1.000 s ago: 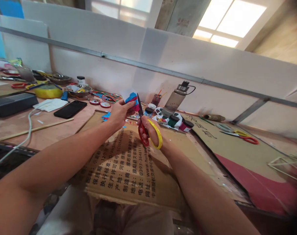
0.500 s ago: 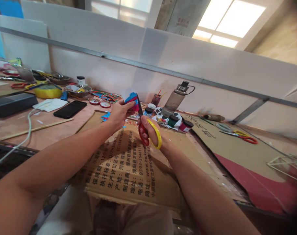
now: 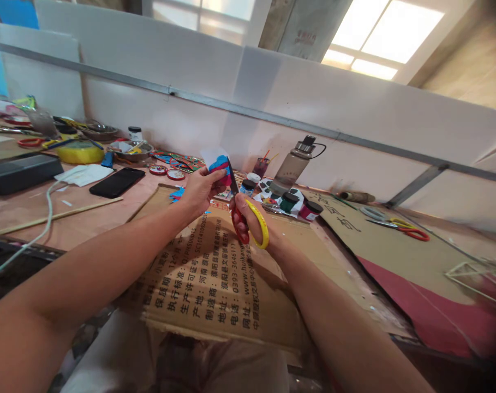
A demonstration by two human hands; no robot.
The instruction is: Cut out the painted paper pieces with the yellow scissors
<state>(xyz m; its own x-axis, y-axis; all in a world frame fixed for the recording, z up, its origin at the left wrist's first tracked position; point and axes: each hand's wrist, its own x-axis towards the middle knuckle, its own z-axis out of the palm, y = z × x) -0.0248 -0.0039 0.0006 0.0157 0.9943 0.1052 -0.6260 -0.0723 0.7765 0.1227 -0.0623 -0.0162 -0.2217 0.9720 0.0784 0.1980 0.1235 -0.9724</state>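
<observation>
Between the thumb and fingers of my left hand [image 3: 201,188] is a small blue and crimson painted piece of paper [image 3: 220,168]. My right hand [image 3: 248,215] grips a pair of scissors [image 3: 261,226] with one red and one yellow handle loop. Their dark blades point up and lie against the right edge of the piece. Whether the blades are parted is hard to make out. Below both hands a printed cardboard sheet [image 3: 198,284] spans the table edge and my lap. Blue scraps [image 3: 177,194] lie just behind my left wrist.
Paint jars [image 3: 288,202] and a grey water bottle [image 3: 292,166] stand beyond my right hand. A black phone [image 3: 117,182], a wooden stick [image 3: 59,216] and a yellow tape roll [image 3: 79,152] are on the left. Another pair of scissors [image 3: 403,226] lies at the right.
Hardly anything differs. Both hands stay in nearly the same place, with the scissors still at the piece's edge and the yellow loop shifted very slightly left.
</observation>
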